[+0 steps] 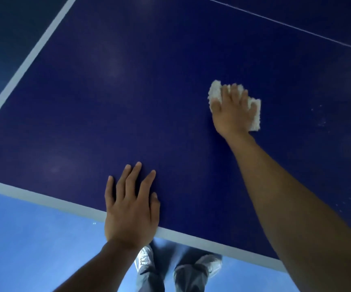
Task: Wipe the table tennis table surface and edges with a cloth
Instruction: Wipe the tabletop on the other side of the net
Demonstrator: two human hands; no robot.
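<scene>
- Table (128,102): dark blue top, fills most of the view. All places below are rel. to it.
- Cloth (214,91): white, fluffy, folded into a small pad. Lies flat on the table top, well in from the near edge, toward the table's right part.
- R hand (232,111): palm down on top of the cloth, arm stretched out over the table. Grip wide: fingers spread & nearly straight, pressing the cloth onto the top, not curled round it. Cloth shows past the fingertips & at both sides of the hand.
- L hand (130,207): palm down at the table's near edge, heel over the near edge stripe (43,199), fingers on the blue. Grip wide, fingers straight & a bit apart, holding nothing.
- The 2 hands are well apart on the table.
- Side stripe (33,57): white, along the table's left edge.
- Thin line (286,26): white, crosses the table top far beyond the cloth.
- Specks (322,121): small, pale, on the table top right of the cloth.
- Floor (33,239): blue, seen past the table's near edge.
- Shoes (144,258) (pale) & trouser legs (189,277) (grey): at the table's near edge, blurred.
</scene>
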